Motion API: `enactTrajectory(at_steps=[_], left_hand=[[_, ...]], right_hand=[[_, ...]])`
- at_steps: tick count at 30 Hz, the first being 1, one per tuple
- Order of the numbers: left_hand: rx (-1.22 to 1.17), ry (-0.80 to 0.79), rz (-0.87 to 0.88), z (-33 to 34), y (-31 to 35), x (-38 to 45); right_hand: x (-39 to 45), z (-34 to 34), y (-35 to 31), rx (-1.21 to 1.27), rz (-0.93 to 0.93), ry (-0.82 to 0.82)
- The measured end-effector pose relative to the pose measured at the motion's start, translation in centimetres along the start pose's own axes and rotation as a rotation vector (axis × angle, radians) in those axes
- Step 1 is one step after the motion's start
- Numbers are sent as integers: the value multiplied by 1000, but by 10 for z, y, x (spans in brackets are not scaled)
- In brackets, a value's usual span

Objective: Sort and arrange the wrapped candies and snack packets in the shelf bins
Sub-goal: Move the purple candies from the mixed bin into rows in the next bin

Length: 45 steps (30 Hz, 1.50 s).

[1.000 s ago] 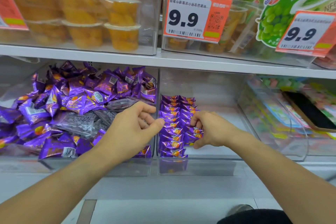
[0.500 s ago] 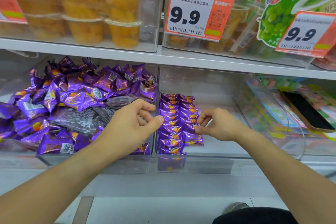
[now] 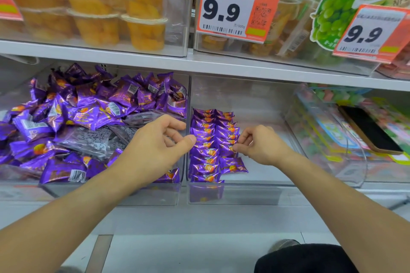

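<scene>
Hands at two clear shelf bins of purple wrapped candies.

Left hand (image 3: 155,148) reaches over the divider wall between the bins, fingers loosely curled, thumb and forefinger apart, holding nothing that shows. Right hand (image 3: 260,146) pinches a candy in the neat double row (image 3: 210,144) along the left wall of the middle bin (image 3: 255,104). Loose candies (image 3: 88,117) heap the left bin (image 3: 111,193).

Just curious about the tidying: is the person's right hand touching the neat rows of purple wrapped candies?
Touching. The head view shows the right hand pinching a wrapper edge in the purple wrapped candies.
</scene>
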<state>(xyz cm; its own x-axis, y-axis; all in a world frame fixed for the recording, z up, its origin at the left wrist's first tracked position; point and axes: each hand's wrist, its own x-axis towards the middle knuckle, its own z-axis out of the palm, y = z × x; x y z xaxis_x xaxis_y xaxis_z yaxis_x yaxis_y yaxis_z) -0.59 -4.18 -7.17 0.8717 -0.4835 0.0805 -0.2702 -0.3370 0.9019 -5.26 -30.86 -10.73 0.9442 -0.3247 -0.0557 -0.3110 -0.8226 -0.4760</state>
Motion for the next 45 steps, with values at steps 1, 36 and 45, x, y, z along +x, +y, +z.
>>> enactTrajectory(at_steps=[1, 36, 45], left_hand=[[0, -1, 0, 0, 0, 0], [14, 0, -3, 0, 4, -1], [12, -2, -4, -1, 2, 0]], right_hand=[[0, -1, 0, -8, 20, 3], [-4, 5, 2, 345, 319, -246], [-6, 1, 5, 429, 317, -238]])
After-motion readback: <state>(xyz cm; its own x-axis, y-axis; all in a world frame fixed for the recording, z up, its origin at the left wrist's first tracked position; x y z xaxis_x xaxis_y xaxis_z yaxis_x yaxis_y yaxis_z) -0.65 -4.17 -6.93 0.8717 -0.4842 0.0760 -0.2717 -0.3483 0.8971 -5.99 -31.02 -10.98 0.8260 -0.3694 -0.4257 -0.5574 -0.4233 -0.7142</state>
